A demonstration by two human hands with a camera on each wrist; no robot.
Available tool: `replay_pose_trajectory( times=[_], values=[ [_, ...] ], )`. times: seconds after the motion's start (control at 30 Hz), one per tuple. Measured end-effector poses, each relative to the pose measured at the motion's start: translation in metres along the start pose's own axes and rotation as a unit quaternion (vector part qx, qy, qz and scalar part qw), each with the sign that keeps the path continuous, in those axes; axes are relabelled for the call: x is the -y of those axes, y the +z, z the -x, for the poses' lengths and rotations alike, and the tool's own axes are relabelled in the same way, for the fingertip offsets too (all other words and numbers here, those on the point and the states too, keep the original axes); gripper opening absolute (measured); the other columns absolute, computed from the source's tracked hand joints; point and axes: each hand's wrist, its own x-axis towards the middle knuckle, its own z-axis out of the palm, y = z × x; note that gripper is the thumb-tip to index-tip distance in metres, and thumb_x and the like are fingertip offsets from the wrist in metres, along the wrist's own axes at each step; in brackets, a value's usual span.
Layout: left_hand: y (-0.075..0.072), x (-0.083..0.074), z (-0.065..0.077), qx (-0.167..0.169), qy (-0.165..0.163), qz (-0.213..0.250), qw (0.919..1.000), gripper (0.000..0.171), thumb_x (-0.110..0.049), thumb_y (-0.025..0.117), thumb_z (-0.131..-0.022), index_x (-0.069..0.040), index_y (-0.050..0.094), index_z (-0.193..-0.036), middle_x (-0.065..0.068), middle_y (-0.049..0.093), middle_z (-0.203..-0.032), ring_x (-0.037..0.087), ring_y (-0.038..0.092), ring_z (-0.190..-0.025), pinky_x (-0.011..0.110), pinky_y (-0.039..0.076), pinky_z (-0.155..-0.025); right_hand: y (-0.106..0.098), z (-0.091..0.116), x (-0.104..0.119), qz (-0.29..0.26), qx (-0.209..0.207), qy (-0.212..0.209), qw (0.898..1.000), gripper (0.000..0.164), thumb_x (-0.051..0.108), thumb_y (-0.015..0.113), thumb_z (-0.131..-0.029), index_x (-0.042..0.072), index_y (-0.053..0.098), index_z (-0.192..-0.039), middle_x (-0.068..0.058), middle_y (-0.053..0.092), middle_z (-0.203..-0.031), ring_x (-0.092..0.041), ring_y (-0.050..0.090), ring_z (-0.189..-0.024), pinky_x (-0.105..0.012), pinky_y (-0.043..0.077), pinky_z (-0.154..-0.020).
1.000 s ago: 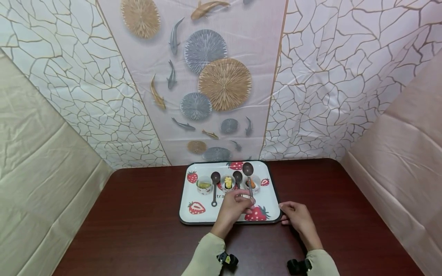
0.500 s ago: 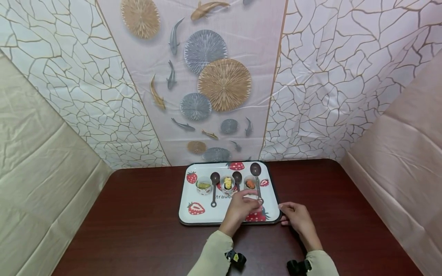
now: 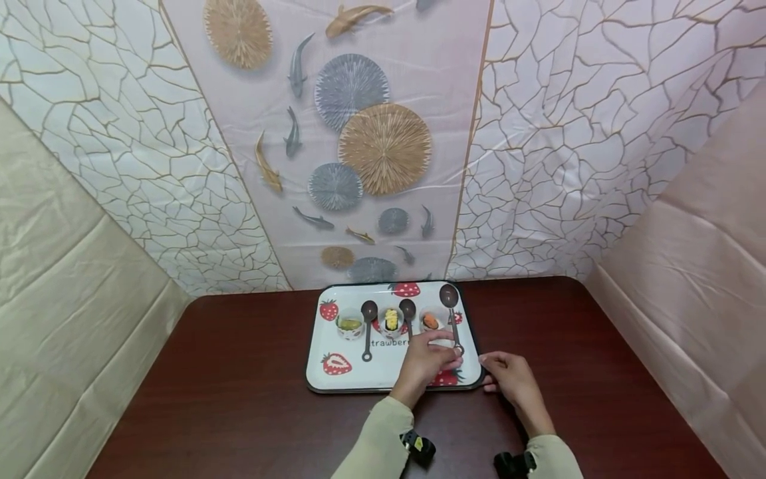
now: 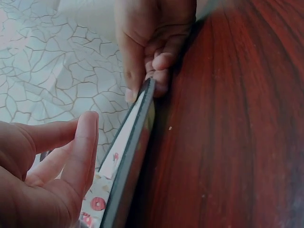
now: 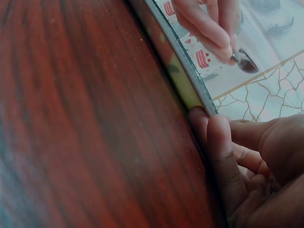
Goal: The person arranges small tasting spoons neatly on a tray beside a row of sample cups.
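Note:
In the head view a white tray (image 3: 374, 378) printed with strawberries sits on the table. My left hand (image 3: 423, 366) pinches the ring-ended handle of a dark spoon (image 3: 449, 296) over the tray's right side. The spoon's bowl shows beyond the fingertips in the right wrist view. My right hand (image 3: 516, 386) holds the tray's near right corner, thumb and fingers gripping the rim. Left of the held spoon stands a small cup with orange-topped food (image 3: 430, 321), partly hidden by my left hand. Another dark spoon (image 3: 408, 309) lies beside it, its handle end hidden.
Further left are a cup with yellow-topped food (image 3: 391, 320), a third dark spoon (image 3: 369, 311) and a cup with green food (image 3: 350, 324). The dark wooden table (image 3: 239, 386) surrounds the tray. A patterned cloth (image 3: 383, 146) hangs right behind it.
My left hand has moved right with the spoon, from over the orange-food cup to the cup's right. My right hand has stayed at the tray corner. The head view has shifted slightly.

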Motion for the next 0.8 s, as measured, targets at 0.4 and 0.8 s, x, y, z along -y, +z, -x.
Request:
replay_pose_trajectory(
  times=[0.4, 0.8],
  values=[
    [0.008, 0.008, -0.010, -0.014, 0.003, 0.006, 0.9999, 0.012, 0.005, 0.078, -0.091, 0.004, 0.078, -0.103, 0.015, 0.079, -0.088, 0.024, 0.080, -0.082, 0.034, 0.065, -0.076, 0.001, 0.000, -0.001, -0.005, -0.001, -0.013, 1.000, 0.031, 0.007, 0.059, -0.107, -0.019, 0.063, -0.124, -0.008, 0.074, -0.087, -0.014, 0.066, -0.064, -0.030, 0.061, -0.057],
    [0.013, 0.016, -0.016, -0.053, -0.010, 0.013, 0.9985, 0.005, 0.007, 0.077, -0.091, 0.008, 0.078, -0.096, 0.014, 0.078, -0.090, 0.023, 0.080, -0.081, 0.029, 0.064, -0.074, 0.001, 0.001, 0.000, -0.006, 0.001, -0.014, 1.000, 0.030, 0.006, 0.058, -0.107, -0.019, 0.062, -0.124, -0.006, 0.073, -0.085, -0.014, 0.065, -0.064, -0.030, 0.061, -0.057]
  ],
)
